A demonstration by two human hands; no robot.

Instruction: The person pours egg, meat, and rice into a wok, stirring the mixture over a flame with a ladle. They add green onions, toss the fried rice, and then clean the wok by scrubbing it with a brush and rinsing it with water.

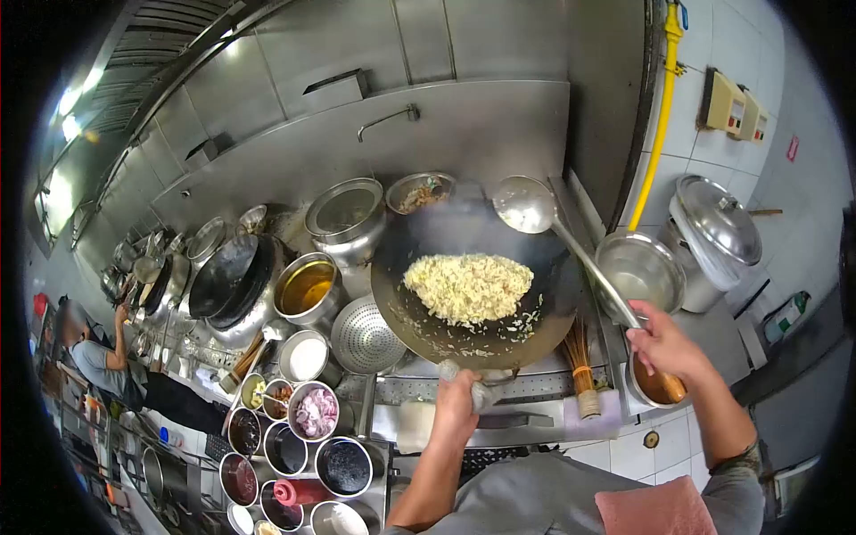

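My left hand (pixel 456 407) is closed at the near rim of a large dark wok (pixel 401 312), with a greyish cloth (pixel 482 396) bunched around its handle. In the wok lies a mound of pale yellow food (pixel 470 287) that looks like fried rice, with loose bits scattered toward the near side. My right hand (pixel 667 346) is wrapped around the handle of a long metal ladle (pixel 524 205). The ladle's bowl is over the wok's far right rim, with some pale residue inside.
Left of the wok are a perforated strainer (pixel 367 335), a pot of amber liquid (pixel 306 287) and several ingredient containers, one with chopped onion (pixel 316 412). On the right stand a bamboo brush (pixel 581 374), a metal basin (pixel 640 275) and a lidded pot (pixel 720 218). Another person (pixel 107 357) works far left.
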